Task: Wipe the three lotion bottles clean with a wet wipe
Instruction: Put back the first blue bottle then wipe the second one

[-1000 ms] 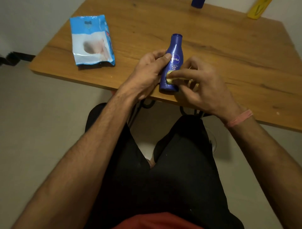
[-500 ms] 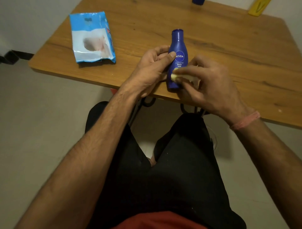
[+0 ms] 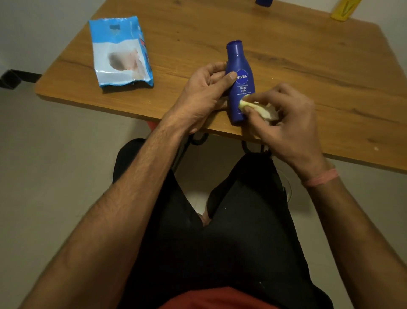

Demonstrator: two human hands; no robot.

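A dark blue lotion bottle (image 3: 238,66) with a white label stands near the front edge of the wooden table (image 3: 308,72). My left hand (image 3: 204,92) grips its left side, thumb on the label. My right hand (image 3: 284,117) presses a bunched pale wet wipe (image 3: 262,108) against the bottle's lower right side. A second dark blue bottle (image 3: 263,2) shows only partly at the table's far edge. A yellow bottle (image 3: 343,10) lies at the far right corner, cut off by the frame.
A blue and white wet wipe pack (image 3: 120,51) lies on the table's left part. My legs in black shorts are below the table edge. A pale floor surrounds the table.
The wipe in my right hand has slid down the bottle's front to its lower right side. My left hand keeps its hold on the bottle.
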